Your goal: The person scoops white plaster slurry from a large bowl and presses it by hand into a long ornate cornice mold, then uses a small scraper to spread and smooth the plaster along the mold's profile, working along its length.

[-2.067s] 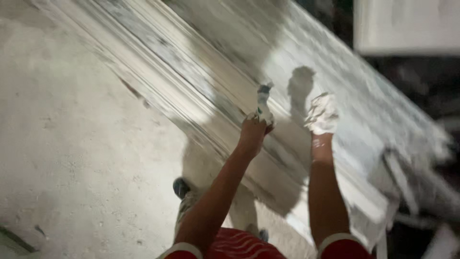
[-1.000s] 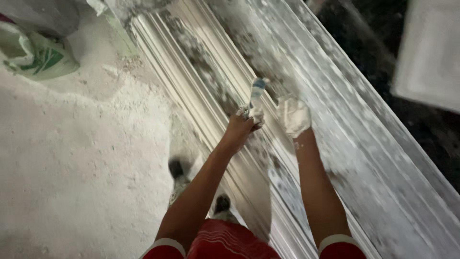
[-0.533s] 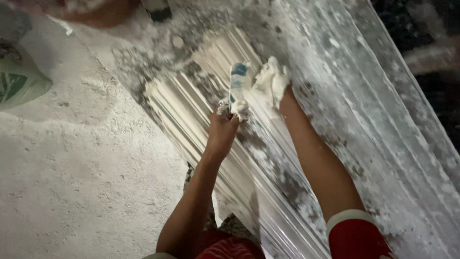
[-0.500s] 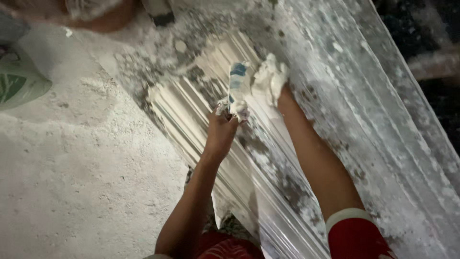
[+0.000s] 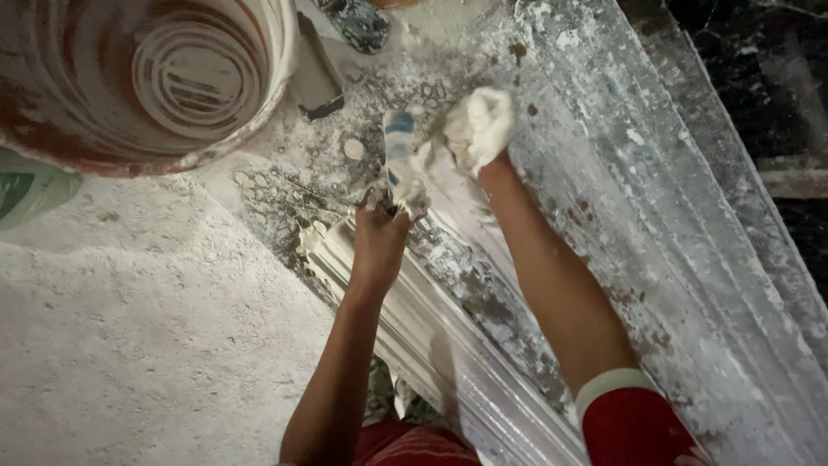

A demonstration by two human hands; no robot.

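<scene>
A: Quick look, what's the left hand (image 5: 379, 233) got?

B: Fingers wrapped tight on a small scraper tool (image 5: 399, 155), blue-and-white handle, all caked w/ wet white plaster. Tool sticks up from the fist, tip pointing away from the person, twd the bucket end.

A: And the right hand (image 5: 477, 128)?

B: Coated in plaster, looks like a white lump. Pressed down on the top end of the ribbed moulding (image 5: 448, 345), just beside the tool, nearly touching it. Fingers seem curled together under the plaster, but can't tell if they grip anything. Too smeared.

A: Where's the moulding lie?

B: Long white fluted strip, runs diagonally from btm right up to the middle, resting on a wide plaster-smeared slab (image 5: 690, 259). Its upper end stops right under both hands. Dark patches & drips along it.

A: Other stuff nearby?

B: Big round bucket (image 5: 147, 82) top left, inside streaked w/ white rings, rusty-brown rim. Flat dark tool (image 5: 315, 73) lies just beside it on the right. Green-white bag (image 5: 26, 190) at the left edge, partly under the bucket. Dusty grey floor (image 5: 147, 345) fills the left. Red sleeves w/ white cuff (image 5: 612, 384) on the right forearm.
</scene>
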